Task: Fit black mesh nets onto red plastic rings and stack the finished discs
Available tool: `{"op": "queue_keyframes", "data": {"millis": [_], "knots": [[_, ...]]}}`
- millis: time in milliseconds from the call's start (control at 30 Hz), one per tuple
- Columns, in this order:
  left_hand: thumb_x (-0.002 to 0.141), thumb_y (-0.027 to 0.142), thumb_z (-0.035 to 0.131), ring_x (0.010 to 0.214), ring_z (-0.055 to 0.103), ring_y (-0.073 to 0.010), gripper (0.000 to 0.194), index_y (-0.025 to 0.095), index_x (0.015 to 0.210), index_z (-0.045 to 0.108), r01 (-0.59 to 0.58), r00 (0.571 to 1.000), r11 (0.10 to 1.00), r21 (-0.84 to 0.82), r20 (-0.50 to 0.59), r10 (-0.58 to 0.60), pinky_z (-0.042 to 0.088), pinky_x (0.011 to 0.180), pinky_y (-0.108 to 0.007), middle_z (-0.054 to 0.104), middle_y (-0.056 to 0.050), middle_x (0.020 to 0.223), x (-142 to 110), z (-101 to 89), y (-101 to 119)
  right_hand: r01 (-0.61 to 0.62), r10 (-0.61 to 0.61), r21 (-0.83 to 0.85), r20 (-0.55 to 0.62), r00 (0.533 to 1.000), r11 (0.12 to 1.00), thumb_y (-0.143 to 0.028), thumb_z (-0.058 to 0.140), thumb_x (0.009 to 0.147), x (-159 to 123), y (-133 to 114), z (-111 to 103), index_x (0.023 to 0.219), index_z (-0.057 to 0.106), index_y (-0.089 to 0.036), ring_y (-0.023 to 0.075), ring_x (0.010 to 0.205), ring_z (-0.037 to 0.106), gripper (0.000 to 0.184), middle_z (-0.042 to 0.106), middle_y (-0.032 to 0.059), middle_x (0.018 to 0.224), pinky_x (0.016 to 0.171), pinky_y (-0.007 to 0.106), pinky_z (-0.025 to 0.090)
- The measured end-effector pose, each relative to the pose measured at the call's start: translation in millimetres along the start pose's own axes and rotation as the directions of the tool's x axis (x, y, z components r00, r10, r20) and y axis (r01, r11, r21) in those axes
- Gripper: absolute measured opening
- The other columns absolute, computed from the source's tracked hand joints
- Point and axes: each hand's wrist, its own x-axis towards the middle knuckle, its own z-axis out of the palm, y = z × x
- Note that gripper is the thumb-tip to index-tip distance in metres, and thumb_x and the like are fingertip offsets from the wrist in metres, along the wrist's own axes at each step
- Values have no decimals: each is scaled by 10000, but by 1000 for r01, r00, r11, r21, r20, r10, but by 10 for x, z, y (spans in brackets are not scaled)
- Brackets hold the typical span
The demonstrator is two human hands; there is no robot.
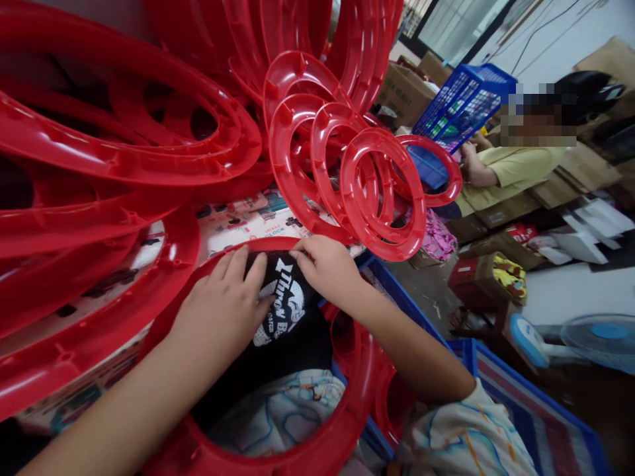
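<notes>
Several large red rings (89, 155) crowd the work surface from 9 to 12 o'clock, overlapping and leaning on one another, an arrangement that likely keeps them within arm's reach. At 2 o'clock, a co-worker in a yellow shirt (520, 172) sits beyond a blue crate (461, 99). Nearer, at 1 o'clock, smaller red rings (414, 211) lean in a fanned row.

Front and center, a red hoop (360, 396) sits tilted over the person's lap, its far rim raised toward 12 o'clock, apparently so that both hands can reach that edge. Black cloth (307, 350) with a white print (292, 301) spans the upper part of its opening, its far edge at the rim.

The left hand (213, 304) arrives from 7 o'clock, palm down, its fingers spread and ungripping, tips at the rim just short of 12 and thumb bent over the cloth, seemingly to hold it flat. The right hand (327, 264) reaches in from 4 o'clock, elbow out and wrist bent inward, thumb and forefinger appearing to pinch the cloth's edge just past 12, probably to keep it against the rim.
</notes>
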Motion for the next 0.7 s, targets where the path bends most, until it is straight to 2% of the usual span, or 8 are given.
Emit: {"op": "queue_keyframes", "data": {"millis": [133, 200, 333, 567, 700], "knots": [[887, 407, 505, 997, 622, -384, 509, 74, 1272, 515, 14, 998, 996, 88, 63, -19, 506, 743, -467, 562, -262, 1274, 74, -149, 40, -35, 35, 30, -20, 999, 999, -232, 466, 956, 19, 15, 45, 971, 684, -135, 181, 941, 631, 239, 714, 87, 996, 826, 277, 426], [902, 396, 475, 1031, 607, -406, 473, 83, 1252, 537, 9, 999, 994, 113, 36, -14, 497, 760, -491, 562, -259, 1275, 137, -183, 75, -54, 54, 22, -12, 998, 998, -239, 459, 949, 44, 10, 59, 967, 685, -142, 190, 921, 634, 246, 714, 86, 989, 787, 284, 425], [911, 319, 454, 1232, 500, -413, 429, 133, 1285, 553, -97, 994, 994, 48, -51, 99, 457, 905, -523, 543, -206, 1346, 201, -108, 67, -71, 71, 8, 0, 997, 997, -266, 440, 943, 86, 4, 65, 946, 688, -148, 206, 889, 639, 274, 717, 92, 965, 723, 293, 414], [911, 279, 446, 1205, 528, -386, 402, 159, 1262, 603, -134, 983, 990, -46, -133, 126, 463, 902, -504, 561, -202, 1323, 151, 33, -66, -72, 73, -30, 18, 997, 997, -261, 432, 942, 126, -3, 39, 931, 696, -148, 215, 885, 651, 287, 724, 92, 934, 719, 298, 416], [905, 293, 461, 1191, 530, -403, 406, 165, 1260, 609, -100, 988, 994, -43, -124, 94, 460, 899, -519, 545, -220, 1330, 152, 41, -61, -86, 89, -67, 39, 995, 994, -268, 428, 947, 136, -16, 22, 941, 696, -149, 227, 897, 660, 293, 727, 96, 943, 725, 304, 429]]}}
